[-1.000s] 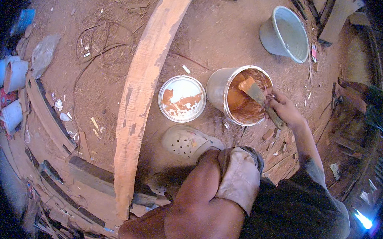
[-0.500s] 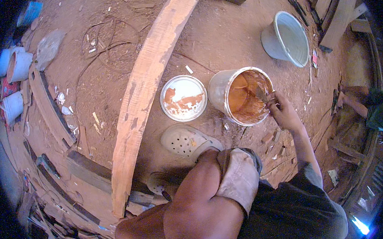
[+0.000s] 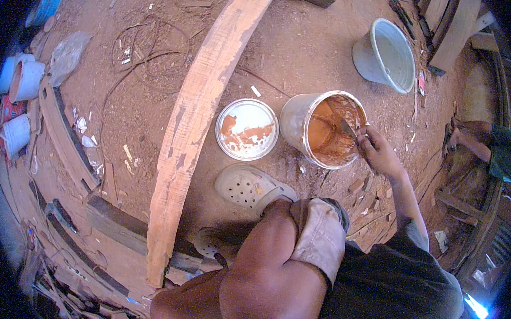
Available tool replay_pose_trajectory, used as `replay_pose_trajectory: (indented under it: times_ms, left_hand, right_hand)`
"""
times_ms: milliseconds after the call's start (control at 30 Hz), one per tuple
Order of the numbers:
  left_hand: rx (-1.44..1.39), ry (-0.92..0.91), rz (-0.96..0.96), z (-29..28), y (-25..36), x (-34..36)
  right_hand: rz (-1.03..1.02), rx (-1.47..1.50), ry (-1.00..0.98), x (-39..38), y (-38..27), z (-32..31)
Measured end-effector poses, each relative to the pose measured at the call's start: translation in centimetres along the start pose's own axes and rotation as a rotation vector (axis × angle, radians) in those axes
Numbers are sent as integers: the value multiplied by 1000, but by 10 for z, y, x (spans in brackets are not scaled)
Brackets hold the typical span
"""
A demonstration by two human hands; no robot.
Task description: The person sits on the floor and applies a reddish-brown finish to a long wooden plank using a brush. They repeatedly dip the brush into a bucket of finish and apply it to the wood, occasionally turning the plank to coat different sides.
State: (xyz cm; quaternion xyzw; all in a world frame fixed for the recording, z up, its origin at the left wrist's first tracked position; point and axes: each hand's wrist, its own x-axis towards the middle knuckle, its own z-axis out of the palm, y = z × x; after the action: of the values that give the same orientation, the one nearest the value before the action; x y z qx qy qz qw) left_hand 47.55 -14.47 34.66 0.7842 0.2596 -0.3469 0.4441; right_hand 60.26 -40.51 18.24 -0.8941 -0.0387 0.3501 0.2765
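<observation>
My right hand (image 3: 378, 152) is closed on a putty knife (image 3: 347, 128), its blade dipping inside the mouth of a white bucket (image 3: 297, 122). Orange-brown paste (image 3: 325, 128) coats the bucket's inner wall and lies in it. Beside the bucket is its round white lid (image 3: 246, 129), smeared with the same paste. A long, pale wooden plank (image 3: 196, 98) with grey patches runs from the top of the view down to my left knee. At the plank's lower end, a sliver of skin that may be my left hand (image 3: 170, 284) shows; its fingers are hidden.
My clog (image 3: 248, 187) is just below the lid. A grey-blue basin (image 3: 383, 55) stands at the far right. Pale buckets (image 3: 27, 81) and dark timbers (image 3: 66, 135) line the left. Another person's leg (image 3: 475, 142) shows at the right edge. A cable (image 3: 151, 56) loops across the dirt floor.
The whole view has shifted slightly. My right hand still holds the putty knife inside the bucket, its blade now tilted a little differently. At the right, more of the other person's leg shows.
</observation>
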Motion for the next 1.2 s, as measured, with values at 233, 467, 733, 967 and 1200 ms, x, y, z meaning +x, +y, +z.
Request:
replay_pose_trajectory:
  times_ms: [233, 467, 733, 967, 1200]
  left_hand:
    - [56, -23, 35, 0, 1, -1]
    - [113, -41, 67, 2, 1, -1]
    - [182, -63, 111, 4, 2, -1]
    - [240, -101, 194, 9, 7, -1]
    - [292, -72, 219, 11, 14, -10]
  right_hand:
    - [8, 21, 23, 6, 24, 3]
    - [8, -42, -53, 6, 8, 1]
    - [-4, 61, 30, -7, 1, 5]
    - [-240, -204, 244, -34, 27, 22]
    - [-473, -320, 560, -32, -4, 46]
